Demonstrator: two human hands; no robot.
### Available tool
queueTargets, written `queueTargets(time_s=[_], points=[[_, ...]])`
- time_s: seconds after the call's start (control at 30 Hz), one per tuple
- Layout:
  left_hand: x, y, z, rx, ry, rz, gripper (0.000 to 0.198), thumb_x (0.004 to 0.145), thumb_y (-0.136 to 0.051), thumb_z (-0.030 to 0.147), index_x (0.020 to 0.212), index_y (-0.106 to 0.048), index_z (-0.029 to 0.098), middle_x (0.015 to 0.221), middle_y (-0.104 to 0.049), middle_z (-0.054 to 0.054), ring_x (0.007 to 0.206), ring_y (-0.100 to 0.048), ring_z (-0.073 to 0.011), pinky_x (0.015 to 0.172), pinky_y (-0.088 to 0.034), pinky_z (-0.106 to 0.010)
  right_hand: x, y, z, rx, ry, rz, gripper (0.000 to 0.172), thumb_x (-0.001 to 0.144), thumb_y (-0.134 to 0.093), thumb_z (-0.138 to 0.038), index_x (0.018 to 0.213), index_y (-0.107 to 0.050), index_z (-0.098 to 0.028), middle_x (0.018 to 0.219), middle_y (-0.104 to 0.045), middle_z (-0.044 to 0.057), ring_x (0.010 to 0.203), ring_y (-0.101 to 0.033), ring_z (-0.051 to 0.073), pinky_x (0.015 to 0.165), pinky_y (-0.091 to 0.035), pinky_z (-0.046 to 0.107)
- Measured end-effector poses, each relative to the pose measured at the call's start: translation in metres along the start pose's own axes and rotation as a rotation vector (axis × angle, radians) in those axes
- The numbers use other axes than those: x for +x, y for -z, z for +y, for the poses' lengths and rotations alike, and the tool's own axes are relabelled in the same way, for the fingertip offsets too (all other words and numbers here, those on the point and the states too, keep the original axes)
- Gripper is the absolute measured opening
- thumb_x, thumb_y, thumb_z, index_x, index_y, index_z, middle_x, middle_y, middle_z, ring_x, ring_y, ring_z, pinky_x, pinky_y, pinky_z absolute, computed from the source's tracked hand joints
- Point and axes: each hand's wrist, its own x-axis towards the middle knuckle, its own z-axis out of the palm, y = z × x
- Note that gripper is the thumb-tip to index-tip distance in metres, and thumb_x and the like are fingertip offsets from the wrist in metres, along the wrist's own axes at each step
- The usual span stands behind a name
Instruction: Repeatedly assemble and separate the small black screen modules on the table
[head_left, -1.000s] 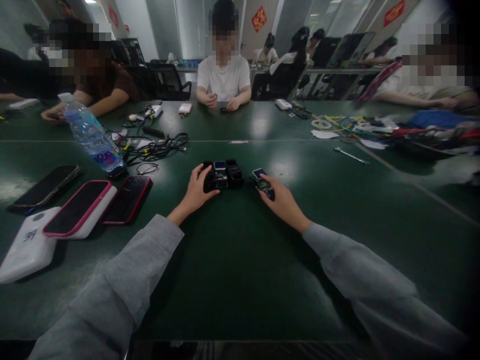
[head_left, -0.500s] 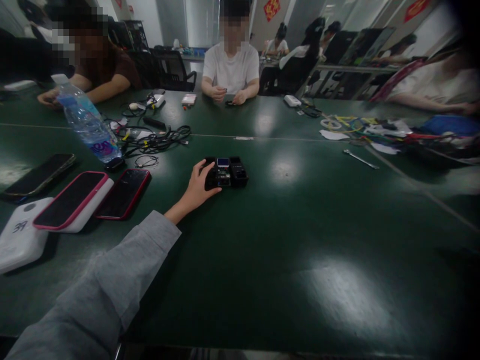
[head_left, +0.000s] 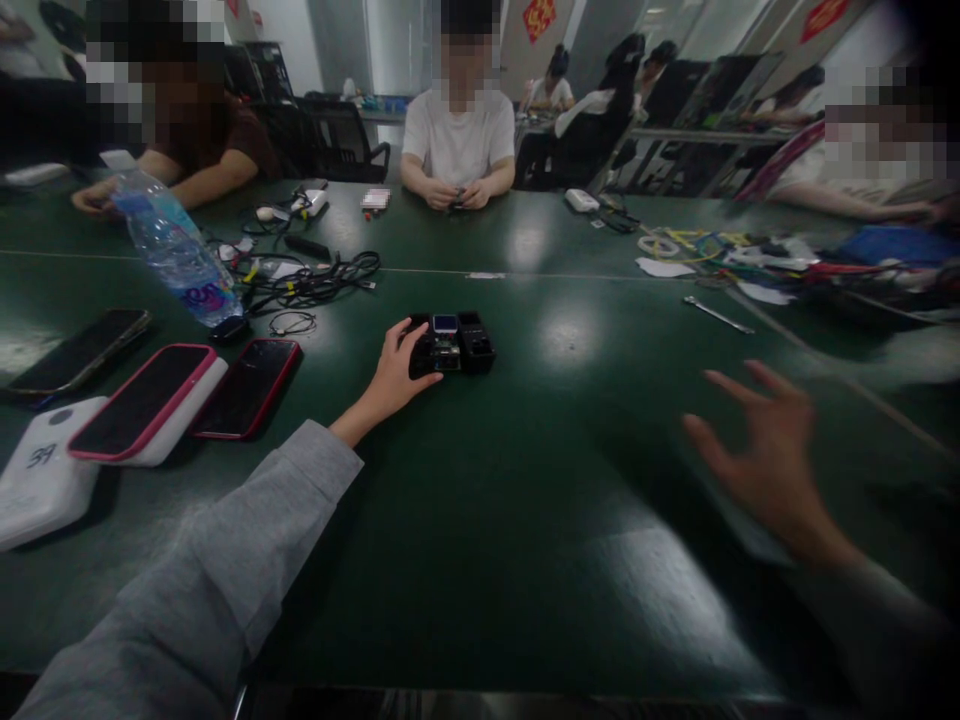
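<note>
My left hand (head_left: 388, 377) grips the left side of a small opened electronic device, with fingers at the far edge and thumb at the near edge. Under those fingers is a black casing part (head_left: 422, 352), mostly hidden. Beside it lies a circuit board (head_left: 448, 352) with a small screen (head_left: 445, 323) at its far end. A second black casing piece (head_left: 476, 342) sits against the board's right side. Out over the right part of the table, my right hand (head_left: 772, 455) hangs slightly blurred, fingers spread and holding nothing.
On the green table (head_left: 480, 560) at left are several phones, among them a red-edged phone (head_left: 251, 388), plus a white device (head_left: 49, 465) and a tilted water bottle (head_left: 176, 240). Beyond are black cables (head_left: 322, 278). A wrench (head_left: 718, 314) and coloured wires (head_left: 705, 250) lie right. People sit opposite.
My right hand has come into view from the right, open. My left hand and the device have stayed put. The person opposite has brought their hands together.
</note>
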Motion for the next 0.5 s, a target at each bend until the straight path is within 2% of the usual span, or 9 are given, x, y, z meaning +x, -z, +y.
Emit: queueTargets(time_s=[0.13, 0.23, 0.33, 0.5], points=[[0.0, 0.001, 0.001, 0.011, 0.004, -0.007, 0.08, 0.079, -0.076, 0.034, 0.146, -0.032, 0.031, 0.153, -0.021, -0.011, 0.145, -0.024, -0.0367, 0.116, -0.028, -0.061, 0.033, -0.088, -0.095, 0.221, 0.212, -0.213, 0.055, 0.098, -0.045, -0.043, 0.149, -0.03, -0.029, 0.157, -0.026, 0.012, 0.144, -0.028, 0.033, 0.109, -0.034, 0.06], [0.0, -0.001, -0.001, 0.023, -0.008, 0.007, 0.079, 0.079, -0.076, 0.036, 0.145, -0.034, 0.029, 0.152, -0.022, -0.012, 0.144, -0.026, -0.0357, 0.116, -0.029, -0.059, 0.061, -0.129, -0.148, 0.285, 0.319, -0.308, 0.063, 0.098, -0.044, -0.041, 0.154, -0.017, -0.029, 0.162, -0.013, 0.009, 0.148, -0.016, 0.03, 0.115, -0.028, 0.057], [0.001, -0.002, -0.001, 0.041, -0.021, 0.015, 0.076, 0.08, -0.075, 0.037, 0.144, -0.035, 0.029, 0.151, -0.025, -0.012, 0.144, -0.026, -0.0346, 0.116, -0.029, -0.059, 0.073, -0.143, -0.162, 0.344, 0.373, -0.356, 0.063, 0.099, -0.044, -0.037, 0.155, -0.016, -0.026, 0.161, -0.017, 0.009, 0.149, -0.015, 0.029, 0.117, -0.029, 0.054], [0.002, -0.001, 0.004, 0.061, -0.007, -0.004, 0.073, 0.082, -0.073, 0.036, 0.144, -0.035, 0.029, 0.151, -0.026, -0.012, 0.144, -0.026, -0.034, 0.116, -0.029, -0.059, 0.071, -0.143, -0.153, 0.416, 0.404, -0.339, 0.061, 0.099, -0.045, -0.032, 0.155, -0.021, -0.028, 0.157, -0.027, 0.008, 0.148, -0.019, 0.03, 0.118, -0.028, 0.059]])
